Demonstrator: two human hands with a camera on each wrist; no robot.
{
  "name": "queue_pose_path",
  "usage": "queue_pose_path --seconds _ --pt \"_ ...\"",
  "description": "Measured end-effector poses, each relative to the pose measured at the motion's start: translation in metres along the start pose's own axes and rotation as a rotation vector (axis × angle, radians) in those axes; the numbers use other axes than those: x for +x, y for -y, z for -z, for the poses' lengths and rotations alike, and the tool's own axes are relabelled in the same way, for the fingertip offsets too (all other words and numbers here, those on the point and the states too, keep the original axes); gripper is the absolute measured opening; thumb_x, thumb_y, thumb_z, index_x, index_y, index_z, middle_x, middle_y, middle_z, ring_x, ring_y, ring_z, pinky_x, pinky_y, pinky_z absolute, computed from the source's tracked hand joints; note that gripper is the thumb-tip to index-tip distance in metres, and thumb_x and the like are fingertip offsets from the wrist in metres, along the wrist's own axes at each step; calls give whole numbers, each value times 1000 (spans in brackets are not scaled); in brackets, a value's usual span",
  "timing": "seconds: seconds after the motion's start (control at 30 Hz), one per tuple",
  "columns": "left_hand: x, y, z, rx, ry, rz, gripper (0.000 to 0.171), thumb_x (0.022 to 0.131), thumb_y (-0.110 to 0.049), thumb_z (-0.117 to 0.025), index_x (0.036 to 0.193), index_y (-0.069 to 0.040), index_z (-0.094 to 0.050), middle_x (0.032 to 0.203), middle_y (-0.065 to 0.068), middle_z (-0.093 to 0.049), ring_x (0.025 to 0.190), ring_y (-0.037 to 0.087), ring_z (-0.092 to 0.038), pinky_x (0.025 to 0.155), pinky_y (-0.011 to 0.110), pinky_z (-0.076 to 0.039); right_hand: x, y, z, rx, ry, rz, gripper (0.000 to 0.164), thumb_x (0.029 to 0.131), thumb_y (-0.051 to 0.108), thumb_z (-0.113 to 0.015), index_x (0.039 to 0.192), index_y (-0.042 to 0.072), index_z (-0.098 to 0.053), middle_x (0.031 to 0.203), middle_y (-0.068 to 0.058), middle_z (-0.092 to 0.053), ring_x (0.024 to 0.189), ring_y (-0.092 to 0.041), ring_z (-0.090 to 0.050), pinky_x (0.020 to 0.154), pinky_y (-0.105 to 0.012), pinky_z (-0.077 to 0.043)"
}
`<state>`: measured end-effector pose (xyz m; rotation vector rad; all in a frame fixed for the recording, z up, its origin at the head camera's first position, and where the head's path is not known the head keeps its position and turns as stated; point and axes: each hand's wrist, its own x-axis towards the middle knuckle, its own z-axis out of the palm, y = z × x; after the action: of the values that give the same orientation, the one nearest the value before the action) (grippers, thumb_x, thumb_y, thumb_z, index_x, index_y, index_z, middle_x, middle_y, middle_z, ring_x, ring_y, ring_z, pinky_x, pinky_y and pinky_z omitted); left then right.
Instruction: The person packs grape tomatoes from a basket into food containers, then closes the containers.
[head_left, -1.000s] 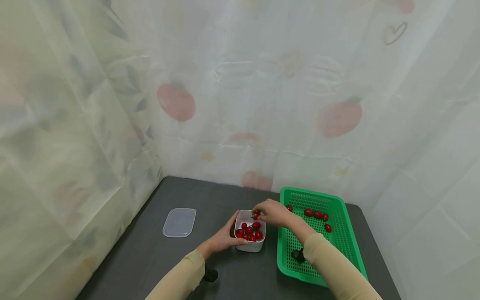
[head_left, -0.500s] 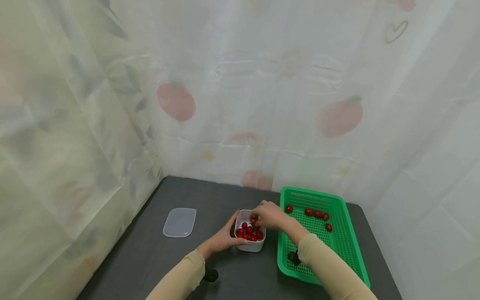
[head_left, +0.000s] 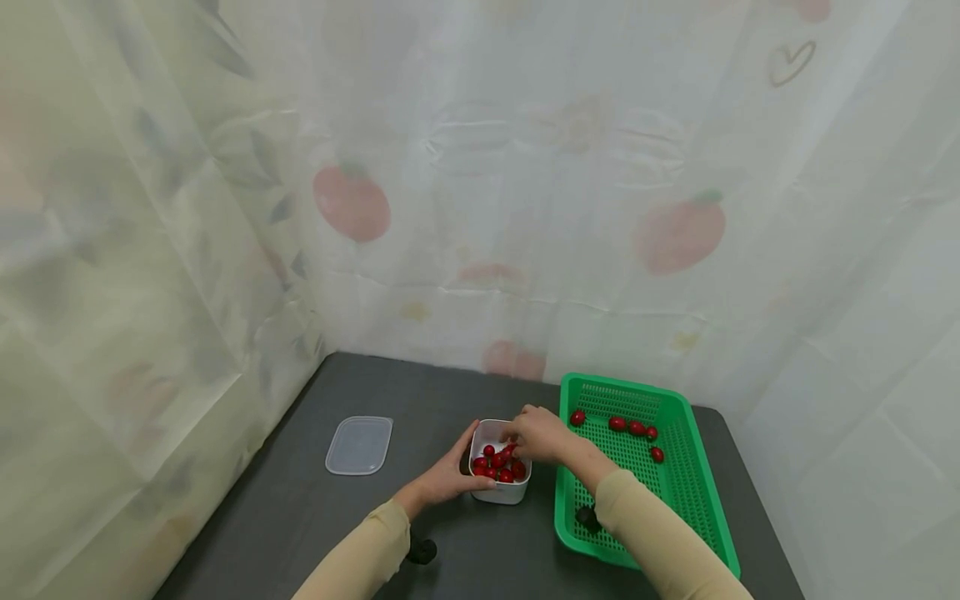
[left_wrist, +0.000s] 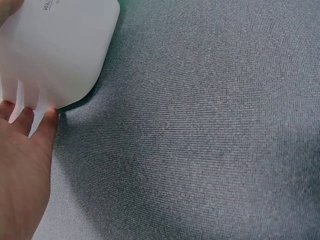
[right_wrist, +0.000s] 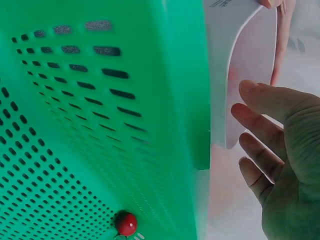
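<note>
My left hand (head_left: 444, 480) grips a small white plastic box (head_left: 499, 496), thumb along its near side and fingers around the left side. In the left wrist view several fingertips press the box wall (left_wrist: 60, 55). Red cherry tomatoes (head_left: 498, 460) lie inside, toward its near end. My right hand (head_left: 542, 435) reaches over the box's right rim, fingertips down at the tomatoes. The right wrist view shows that hand (right_wrist: 285, 140) at the box mouth, thumb and fingers parted with nothing between them.
A green perforated basket (head_left: 716, 500) stands right of the box, with several cherry tomatoes (head_left: 636, 428) in its far part. A translucent square lid (head_left: 359, 446) lies on the dark table (head_left: 300, 517) at the left. Patterned curtains (head_left: 450, 208) hang behind and at both sides.
My right hand has lowered a cherry tomato into the box and let it go among the others. The left hand has stayed on the box.
</note>
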<state>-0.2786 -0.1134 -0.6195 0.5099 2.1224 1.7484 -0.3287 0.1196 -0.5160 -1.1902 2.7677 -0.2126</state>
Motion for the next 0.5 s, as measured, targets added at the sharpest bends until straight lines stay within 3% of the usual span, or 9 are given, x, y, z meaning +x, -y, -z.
queue_pose_path --seconds 0.27,0.5 --pt "1 1 0 29 -14 23 109 92 -24 -78 166 -23 2 168 14 -14 146 39 -29 110 53 -40 -12 -7 9 26 -64 14 21 94 20 -75 115 18 -79 104 1 -75 96 -19 -55 84 -42 -49" --pt "2 2 0 1 -11 12 108 93 -20 -78 166 -21 2 167 14 -15 147 38 -27 111 54 -37 -32 -30 26 24 -148 13 25 94 15 -76 119 15 -77 112 -1 -74 104 -24 -60 88 -45 -49"
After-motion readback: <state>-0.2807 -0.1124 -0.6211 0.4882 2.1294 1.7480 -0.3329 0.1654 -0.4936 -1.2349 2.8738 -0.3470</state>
